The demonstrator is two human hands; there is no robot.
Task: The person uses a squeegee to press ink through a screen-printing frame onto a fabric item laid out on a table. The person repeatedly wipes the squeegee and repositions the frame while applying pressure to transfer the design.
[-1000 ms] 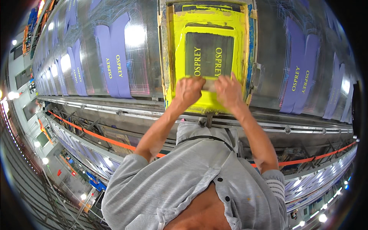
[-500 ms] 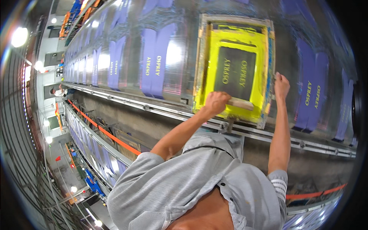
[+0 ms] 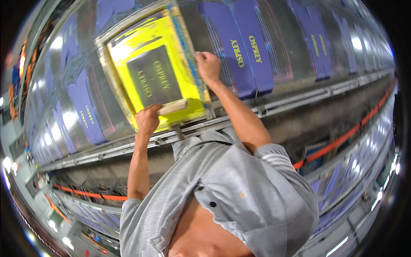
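My left hand [image 3: 147, 120] is closed round one end of a squeegee [image 3: 173, 107] with a pale handle. The squeegee lies across the near end of a printing screen [image 3: 187, 45], whose worn frame surrounds a mesh coated with bright yellow ink [image 3: 187, 83]. In the middle of the mesh is a dark rectangle [image 3: 158, 77] with lettering. At the frame's right side, my right hand [image 3: 208, 67] is closed on the edge; its fingertips are partly hidden. The screen lies on a long table [image 3: 282, 55], among purple fabric pieces [image 3: 246, 55].
More purple fabric pieces [image 3: 87, 109] with yellow lettering lie along the table to both sides. A metal rail [image 3: 295, 98] runs along its near edge, close to my waist. Behind me, an orange-red strip [image 3: 338, 143] borders another table carrying purple pieces [image 3: 342, 180].
My view has turned, so the screen sits further left and tilted. My left hand still holds the squeegee at the near end, and my right hand stays at the frame's right side.
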